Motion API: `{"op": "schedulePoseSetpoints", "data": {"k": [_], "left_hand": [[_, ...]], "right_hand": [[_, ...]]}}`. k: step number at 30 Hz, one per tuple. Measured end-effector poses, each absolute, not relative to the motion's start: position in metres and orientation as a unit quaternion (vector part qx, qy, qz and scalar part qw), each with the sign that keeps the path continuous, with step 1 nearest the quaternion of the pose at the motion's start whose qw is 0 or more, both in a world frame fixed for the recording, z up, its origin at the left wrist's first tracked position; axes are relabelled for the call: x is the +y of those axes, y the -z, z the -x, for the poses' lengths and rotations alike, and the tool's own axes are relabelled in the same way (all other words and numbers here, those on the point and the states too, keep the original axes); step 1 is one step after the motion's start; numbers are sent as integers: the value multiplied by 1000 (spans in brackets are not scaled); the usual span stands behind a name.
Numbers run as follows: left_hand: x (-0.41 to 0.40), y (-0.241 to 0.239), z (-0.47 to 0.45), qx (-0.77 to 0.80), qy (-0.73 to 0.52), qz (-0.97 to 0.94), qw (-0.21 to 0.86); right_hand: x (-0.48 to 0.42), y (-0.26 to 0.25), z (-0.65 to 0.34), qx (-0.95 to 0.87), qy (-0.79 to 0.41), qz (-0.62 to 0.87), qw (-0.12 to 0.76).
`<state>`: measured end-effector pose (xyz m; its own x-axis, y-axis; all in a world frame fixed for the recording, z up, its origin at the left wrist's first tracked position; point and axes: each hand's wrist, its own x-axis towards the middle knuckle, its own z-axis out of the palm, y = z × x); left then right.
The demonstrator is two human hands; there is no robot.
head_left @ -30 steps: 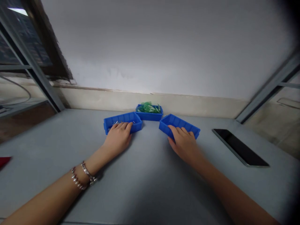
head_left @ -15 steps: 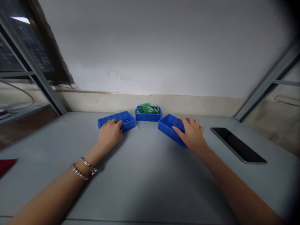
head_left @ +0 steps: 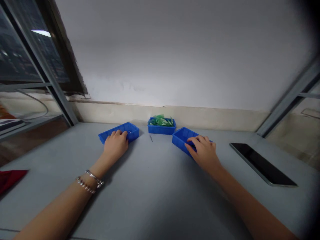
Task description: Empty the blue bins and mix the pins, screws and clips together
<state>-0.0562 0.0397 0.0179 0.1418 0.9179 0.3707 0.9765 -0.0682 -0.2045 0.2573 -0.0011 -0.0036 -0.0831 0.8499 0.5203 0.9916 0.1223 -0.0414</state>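
My left hand [head_left: 116,143] is closed over the near wall of a blue plastic bin [head_left: 133,134], its fingers curled inside and largely hidden. A small pale item shows in that bin. At the right, my right hand [head_left: 203,150] reaches over a second blue bin [head_left: 180,142]. Its fingers bend down into the bin, thumb and index finger apart near the close rim. Something dark shows below them, too small to make out. Between these two stands a third blue bin [head_left: 162,129], holding green plastic pieces [head_left: 161,121]. A thin metal piece [head_left: 151,138] lies just in front of it.
A tablet-like device [head_left: 262,163] with a dark screen lies on the grey table [head_left: 155,193] at the right. Something red [head_left: 11,180] is at the left edge. Behind the bins rises a wall [head_left: 175,73], with metal frame posts [head_left: 60,103] at both sides.
The left bin has shifted left with my left hand, away from the middle bin. My right fingers have come off the right bin's far rim and now bend inside. The view has turned slightly.
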Motion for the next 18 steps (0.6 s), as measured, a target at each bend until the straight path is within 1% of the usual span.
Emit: {"op": "schedulePoseSetpoints", "data": {"k": [5, 9, 15, 18], "left_hand": [[36, -17, 50, -643, 73, 732, 211], [35, -17, 47, -630, 77, 745, 206], [30, -4, 37, -622, 89, 753, 197], [24, 6, 25, -581, 138, 774, 212]], "right_hand": [[0, -2, -263, -717, 176, 656, 157], [3, -12, -282, -658, 112, 737, 108], [1, -24, -311, -604, 73, 789, 86], [1, -24, -316, -583, 78, 805, 76]]}}
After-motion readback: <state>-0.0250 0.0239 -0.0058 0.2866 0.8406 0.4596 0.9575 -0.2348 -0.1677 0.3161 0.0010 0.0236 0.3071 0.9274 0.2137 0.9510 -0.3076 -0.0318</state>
